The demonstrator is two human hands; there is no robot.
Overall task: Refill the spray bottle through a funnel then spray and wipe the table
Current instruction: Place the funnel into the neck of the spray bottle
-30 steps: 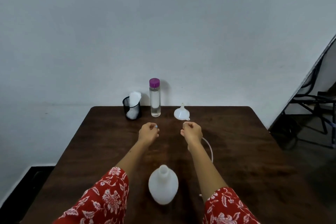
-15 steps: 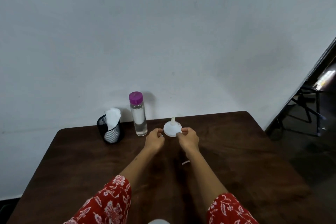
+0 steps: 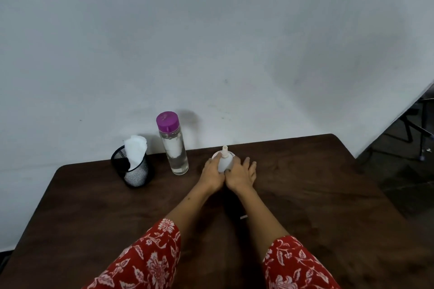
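— Reaching for the funnel (image 3: pixel 225 162), is she? Where does it sit?

— At the far side of the table (image 3: pixel 328 195), close to the back edge, mouth down and spout pointing straight up; its long axis is upright. Both hands meet on it — the left hand (image 3: pixel 212 175) curls its fingers round the left of the cone, the right hand (image 3: pixel 239 175) lays a thumb against the right side while its other fingers fan out loosely over the wood.

— So which hand has it?

— The left looks like the real grip; the right only touches, as far as I can judge. Both are equally near.

— And the spray bottle?

— Not visible now; only a small white tube end (image 3: pixel 243 217) shows between the forearms.

— Room to move?

— Just left stands the clear water bottle (image 3: pixel 173 145) with its purple cap, and further left a mesh cup (image 3: pixel 133 171) holding tissue (image 3: pixel 135 150); a lift straight up and back toward the body seems safest, since the near table is open and the wall lies just behind.
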